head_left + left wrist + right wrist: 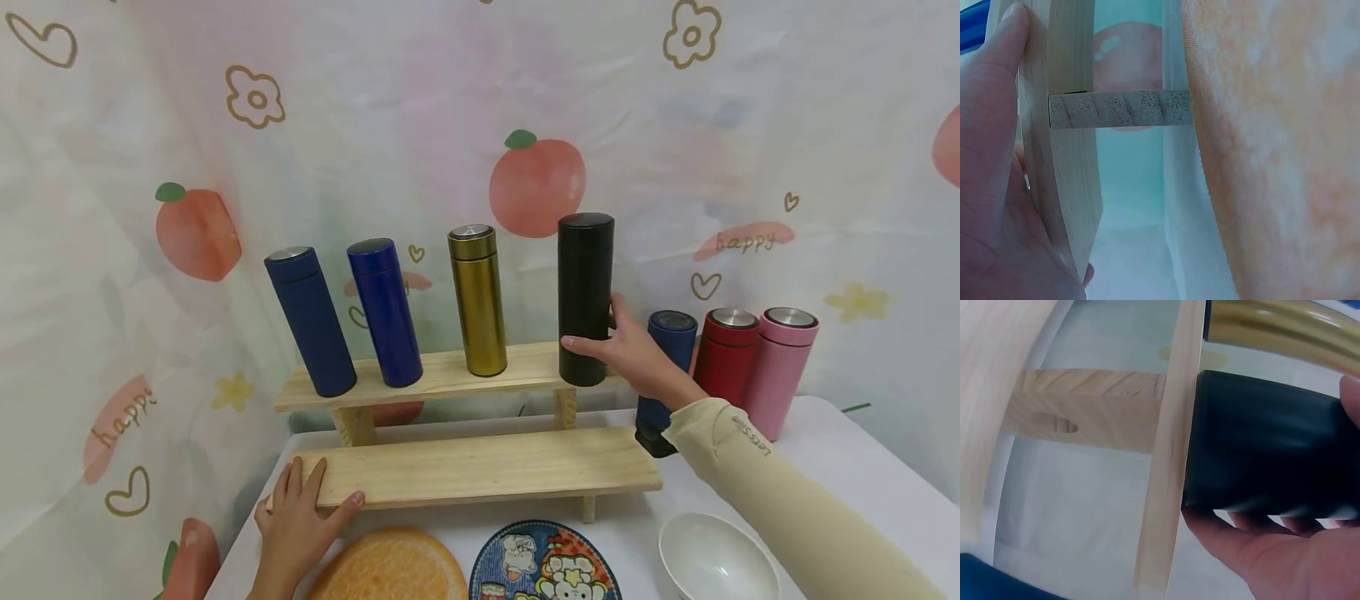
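the right hand [637, 360] grasps the black bottle [585, 287] around its lower part, and the bottle stands upright near the right end of the upper shelf [444, 369], its base at the board, to the right of the gold bottle [478, 308]. the left hand [295, 523] rests on the left end of the lower shelf [487, 467], fingers spread rather than clenched (the thumb lies by the front edge), near the orange round mat [397, 567] on the table [847, 475].
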`<state>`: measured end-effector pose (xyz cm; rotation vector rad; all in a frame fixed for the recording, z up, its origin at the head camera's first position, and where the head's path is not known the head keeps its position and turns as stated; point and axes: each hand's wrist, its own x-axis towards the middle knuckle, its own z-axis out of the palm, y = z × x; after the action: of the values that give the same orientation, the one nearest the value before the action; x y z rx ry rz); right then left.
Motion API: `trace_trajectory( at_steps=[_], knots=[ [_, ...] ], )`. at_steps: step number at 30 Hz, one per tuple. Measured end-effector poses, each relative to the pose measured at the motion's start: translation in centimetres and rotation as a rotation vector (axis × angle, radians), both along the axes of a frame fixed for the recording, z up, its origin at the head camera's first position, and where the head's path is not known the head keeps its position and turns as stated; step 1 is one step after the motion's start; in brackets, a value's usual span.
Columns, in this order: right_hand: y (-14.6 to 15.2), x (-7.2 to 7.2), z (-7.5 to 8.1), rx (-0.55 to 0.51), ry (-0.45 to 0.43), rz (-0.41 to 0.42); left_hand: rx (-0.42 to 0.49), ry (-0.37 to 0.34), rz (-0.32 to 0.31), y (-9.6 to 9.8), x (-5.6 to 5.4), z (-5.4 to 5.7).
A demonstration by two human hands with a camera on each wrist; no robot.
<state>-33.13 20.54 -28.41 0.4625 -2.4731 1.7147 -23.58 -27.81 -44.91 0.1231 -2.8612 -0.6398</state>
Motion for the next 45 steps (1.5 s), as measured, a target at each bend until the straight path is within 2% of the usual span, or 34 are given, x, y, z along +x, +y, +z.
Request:
trace_trajectory(
  at_steps=[7,14,24,33,45],
  knots=[
    [1.5,1.7,-0.3,0.026,0.023,-0.061,0.004,-0.012,0.007,-0.2,0.0,-0.1],
    [3.4,3.4,-0.4,0.036,0.05,-0.095,0.003,-0.024,-0.001,-0.4,0.0,0.3],
    [6.0,5.3,-0.6,0.065,0.061,-0.128,-0.003,-0.006,0.001,-0.3,0.1,0.5],
    [8.0,6.4,-2.1,0.092,0.078,-0.164,0.001,-0.01,-0.008,-0.1,0.0,0.4],
    [9.0,7.1,-5.0,0.086,0.027,-0.166,0.002,-0.028,-0.001,0.0,0.0,0.1]
  ],
)
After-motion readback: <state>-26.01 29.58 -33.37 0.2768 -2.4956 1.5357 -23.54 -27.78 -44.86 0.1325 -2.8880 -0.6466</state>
